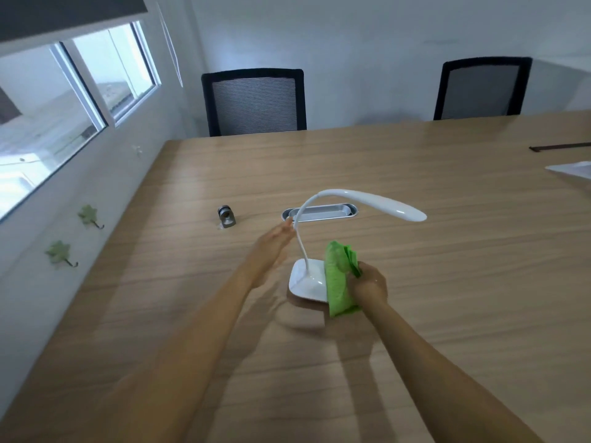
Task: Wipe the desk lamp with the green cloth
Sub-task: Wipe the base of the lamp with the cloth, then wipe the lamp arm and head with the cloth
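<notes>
A white desk lamp (371, 201) stands on the wooden table, its square base (305, 281) near the middle and its curved head arching to the right. The green cloth (337, 276) hangs bunched against the right side of the base, and my right hand (367, 284) is shut on it. My left hand (275, 239) reaches in from the left with fingers extended, its fingertips at the thin lamp neck. It is blurred, so I cannot tell whether it grips the neck.
A metal cable tray (319, 212) is set into the wooden table (447, 314) behind the lamp. A small metal object (226, 215) sits to the left. Two black mesh chairs (254, 102) stand at the far edge. White paper (572, 171) lies at right.
</notes>
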A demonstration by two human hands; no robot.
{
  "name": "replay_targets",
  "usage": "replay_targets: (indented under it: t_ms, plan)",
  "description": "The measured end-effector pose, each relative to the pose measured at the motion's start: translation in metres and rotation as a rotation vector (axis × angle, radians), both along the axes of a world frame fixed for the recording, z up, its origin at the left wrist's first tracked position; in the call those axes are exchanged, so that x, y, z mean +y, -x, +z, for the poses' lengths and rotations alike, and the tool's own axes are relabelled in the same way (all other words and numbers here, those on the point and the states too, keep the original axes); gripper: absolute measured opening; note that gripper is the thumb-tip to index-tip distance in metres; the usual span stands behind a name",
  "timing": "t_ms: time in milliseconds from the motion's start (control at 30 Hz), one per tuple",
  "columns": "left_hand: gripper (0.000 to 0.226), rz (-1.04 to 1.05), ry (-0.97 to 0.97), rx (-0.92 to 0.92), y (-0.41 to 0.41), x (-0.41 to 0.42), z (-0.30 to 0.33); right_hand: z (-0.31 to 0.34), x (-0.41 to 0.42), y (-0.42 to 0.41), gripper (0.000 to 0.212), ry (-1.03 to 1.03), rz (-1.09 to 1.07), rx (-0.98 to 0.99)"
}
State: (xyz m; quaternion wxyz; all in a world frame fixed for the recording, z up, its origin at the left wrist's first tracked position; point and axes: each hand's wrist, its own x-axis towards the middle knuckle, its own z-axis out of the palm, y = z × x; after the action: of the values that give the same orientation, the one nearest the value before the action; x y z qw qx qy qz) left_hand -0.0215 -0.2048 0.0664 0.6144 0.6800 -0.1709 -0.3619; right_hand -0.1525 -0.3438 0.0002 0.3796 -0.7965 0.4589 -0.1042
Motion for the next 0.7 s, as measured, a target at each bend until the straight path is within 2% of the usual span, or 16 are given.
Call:
replay_targets:
  t_ms: [100,233,333,467,533,633,700]
  plan:
    - [0.026,0.015,0.118,0.105,0.003,-0.004,0.027,0.01,0.01,0.001,0.029,0.02,-0.017,-0.052]
    - [0.04,0.1,0.004,-0.186,0.013,-0.021,0.045,0.009,0.027,0.003,0.033,-0.024,-0.009,-0.088]
    - [0.038,0.195,-0.033,-0.337,0.021,-0.03,0.043,0.006,0.032,0.01,0.035,-0.045,-0.021,-0.044]
    - [0.04,0.264,-0.022,-0.355,0.026,-0.033,0.043,0.013,0.035,0.012,0.032,-0.04,-0.124,-0.092]
    - [0.043,0.261,-0.024,-0.35,0.027,-0.032,0.044,0.013,0.039,0.008,0.035,-0.042,-0.098,-0.117]
    - [0.04,0.266,-0.014,-0.336,0.028,-0.032,0.043,0.007,0.043,0.011,0.036,-0.092,-0.07,-0.08]
    - [0.041,0.279,-0.007,-0.323,0.028,-0.032,0.043,0.005,0.037,0.021,0.037,-0.116,-0.128,-0.053]
